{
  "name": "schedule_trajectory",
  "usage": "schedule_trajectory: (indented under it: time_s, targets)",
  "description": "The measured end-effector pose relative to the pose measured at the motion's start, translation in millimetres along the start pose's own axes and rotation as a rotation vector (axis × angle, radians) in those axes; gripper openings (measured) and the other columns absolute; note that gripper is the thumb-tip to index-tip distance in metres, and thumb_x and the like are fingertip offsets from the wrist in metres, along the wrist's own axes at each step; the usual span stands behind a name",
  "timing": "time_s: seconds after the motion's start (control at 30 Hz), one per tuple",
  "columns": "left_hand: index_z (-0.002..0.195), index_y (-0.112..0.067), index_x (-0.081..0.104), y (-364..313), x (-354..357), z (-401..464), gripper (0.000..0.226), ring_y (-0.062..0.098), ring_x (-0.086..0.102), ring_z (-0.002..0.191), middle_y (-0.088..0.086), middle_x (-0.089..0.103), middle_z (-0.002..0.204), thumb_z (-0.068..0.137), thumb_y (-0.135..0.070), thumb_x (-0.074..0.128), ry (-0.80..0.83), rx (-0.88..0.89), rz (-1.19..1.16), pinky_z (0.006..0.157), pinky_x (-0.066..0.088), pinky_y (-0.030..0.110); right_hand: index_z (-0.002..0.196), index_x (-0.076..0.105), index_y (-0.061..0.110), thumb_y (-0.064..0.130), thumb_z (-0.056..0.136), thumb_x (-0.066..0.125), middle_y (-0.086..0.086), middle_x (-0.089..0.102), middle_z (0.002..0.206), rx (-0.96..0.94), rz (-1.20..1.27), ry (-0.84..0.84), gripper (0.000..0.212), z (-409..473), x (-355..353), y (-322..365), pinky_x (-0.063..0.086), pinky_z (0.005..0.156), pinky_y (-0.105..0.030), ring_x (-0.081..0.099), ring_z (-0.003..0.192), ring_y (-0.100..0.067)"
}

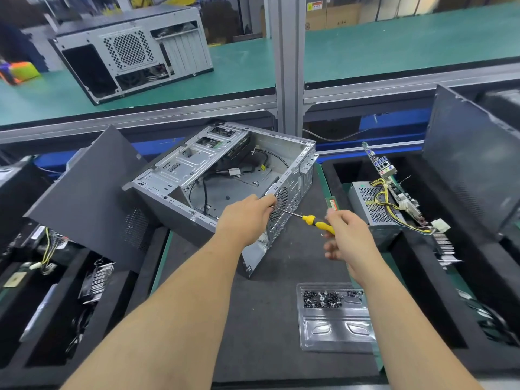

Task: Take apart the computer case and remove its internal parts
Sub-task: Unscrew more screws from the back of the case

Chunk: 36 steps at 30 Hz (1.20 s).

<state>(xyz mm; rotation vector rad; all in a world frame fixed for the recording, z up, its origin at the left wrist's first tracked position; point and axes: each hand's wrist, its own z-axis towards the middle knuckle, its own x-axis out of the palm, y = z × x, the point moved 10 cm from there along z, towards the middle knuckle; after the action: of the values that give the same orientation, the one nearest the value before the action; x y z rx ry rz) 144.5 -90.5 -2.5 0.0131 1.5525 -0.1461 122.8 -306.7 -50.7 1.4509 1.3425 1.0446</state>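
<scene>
An open grey computer case (180, 175) lies on its side on the dark mat, its inside showing black cables and a bare metal floor. My left hand (244, 218) grips the near rear edge of the case beside the perforated vent. My right hand (349, 235) holds the yellow-and-black handle of a screwdriver (315, 222). Its shaft points left to the case's rear panel by my left fingers. A black side panel (92, 198) leans against the case's left side.
A clear plastic tray (334, 316) with several dark screws sits near the front right. A foam bin on the right holds a power supply (371, 206) and a motherboard (391, 178). The left bin (70, 291) holds other parts. Another case (132, 52) stands on the far green bench.
</scene>
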Motion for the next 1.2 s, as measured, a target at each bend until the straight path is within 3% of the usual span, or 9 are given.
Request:
schedule_trajectory:
  time_s: [0.1,0.33,0.43,0.5,0.6,0.77,0.93,1.07,1.2]
  targets:
    - [0.121,-0.032,0.051,-0.3,0.0,0.4,0.023,0.031,0.06,0.084,0.001,0.056,0.103,0.109,-0.037,0.032,0.002,-0.003,0.003,0.076,0.053,0.042,0.085,0.064,0.015,0.028,0.1,0.049,-0.005,0.05,0.062,-0.03,-0.074,-0.024,0.025,0.3,-2.9,3.3,0.036,0.043,-0.027,0.037,0.043,-0.014]
    - [0.121,-0.032,0.05,0.2,0.6,1.6,0.022,0.031,0.061,0.083,0.002,0.056,0.103,0.109,-0.037,0.032,0.0,-0.003,-0.004,0.076,0.053,0.042,0.095,0.066,0.029,0.007,0.092,0.065,0.002,0.06,0.103,-0.195,-0.045,0.005,0.023,-3.7,-3.6,23.4,0.056,0.072,-0.039,0.055,0.065,-0.015]
    - [0.12,-0.032,0.051,-0.4,0.4,1.5,0.022,0.031,0.06,0.084,0.001,0.056,0.103,0.109,-0.037,0.032,-0.001,0.001,-0.009,0.077,0.053,0.042,0.099,0.066,0.026,0.009,0.09,0.069,-0.003,0.057,0.106,-0.145,0.066,0.057,0.02,-3.1,1.3,16.6,0.056,0.065,-0.031,0.059,0.076,-0.016]
    - [0.119,-0.031,0.051,-0.3,0.4,1.1,0.022,0.032,0.06,0.084,0.001,0.056,0.102,0.109,-0.036,0.032,-0.005,0.003,-0.015,0.077,0.052,0.041,0.096,0.064,0.022,0.026,0.094,0.066,-0.005,0.062,0.095,-0.058,0.034,0.041,0.005,-1.8,2.1,9.0,0.052,0.054,-0.029,0.058,0.064,-0.017]
    - [0.122,-0.031,0.05,0.8,1.1,1.7,0.022,0.033,0.06,0.086,0.002,0.056,0.102,0.109,-0.036,0.033,-0.009,0.003,-0.023,0.076,0.052,0.041,0.086,0.062,0.017,0.032,0.101,0.049,-0.007,0.052,0.065,0.009,-0.063,0.014,0.025,0.5,0.6,0.9,0.037,0.042,-0.025,0.04,0.042,-0.014]
    - [0.149,-0.036,0.024,3.0,-2.3,2.6,0.046,0.028,0.054,0.074,-0.003,0.051,0.087,0.106,-0.036,0.042,-0.049,-0.005,-0.055,0.064,0.044,0.038,0.087,0.064,0.03,0.021,0.092,0.062,0.004,0.06,0.083,-0.22,-0.15,-0.042,0.011,-6.3,-5.3,25.1,0.047,0.061,-0.037,0.048,0.062,-0.019]
    - [0.14,-0.033,0.033,5.3,-1.8,3.3,0.037,0.028,0.052,0.075,-0.007,0.05,0.08,0.105,-0.034,0.044,-0.071,-0.012,-0.059,0.063,0.039,0.037,0.099,0.065,0.026,0.011,0.09,0.07,-0.002,0.057,0.102,-0.146,0.047,0.05,0.019,-3.4,1.0,18.1,0.057,0.066,-0.034,0.057,0.074,-0.019]
    - [0.134,-0.032,0.034,5.1,-1.6,3.0,0.031,0.029,0.051,0.071,-0.011,0.041,0.069,0.105,-0.035,0.044,-0.076,-0.01,-0.064,0.061,0.038,0.037,0.093,0.063,0.017,0.038,0.1,0.052,-0.009,0.06,0.077,0.032,-0.027,0.011,0.025,-0.3,-0.5,-0.1,0.048,0.045,-0.029,0.051,0.05,-0.018]
    - [0.134,-0.035,0.034,4.6,-2.8,2.6,0.029,0.029,0.053,0.073,-0.005,0.054,0.088,0.106,-0.036,0.041,-0.076,-0.002,-0.066,0.062,0.039,0.037,0.085,0.065,0.022,0.026,0.099,0.052,-0.002,0.049,0.067,-0.102,-0.097,-0.034,0.019,-1.0,-4.9,9.4,0.041,0.046,-0.028,0.038,0.045,-0.014]
